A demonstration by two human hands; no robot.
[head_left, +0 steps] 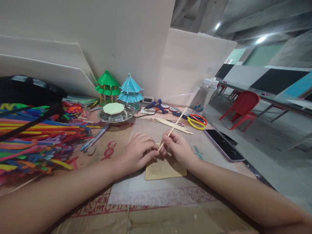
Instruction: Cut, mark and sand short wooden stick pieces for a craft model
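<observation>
A thin wooden stick (pixel 177 122) slants up and to the right between my hands. My right hand (pixel 179 148) pinches it between thumb and fingers partway along. At its lower end, the thumb and fingertips of my left hand (pixel 141 150) close on the stick. Beneath both hands lies a square tan board (pixel 165 171), partly covered by the fingers. Just beyond my right hand, several more wooden sticks (pixel 181 128) rest in a loose bundle on a translucent sheet (pixel 138 185).
Colourful pipe cleaners (pixel 29 139) heap up at left. Behind stand a green pagoda model (pixel 107 83), a blue pagoda model (pixel 129 87), a metal plate (pixel 130 112) and a glue gun (pixel 157 105). Yellow-handled scissors (pixel 196 124), a water bottle (pixel 202 94) and a phone (pixel 224 144) lie right.
</observation>
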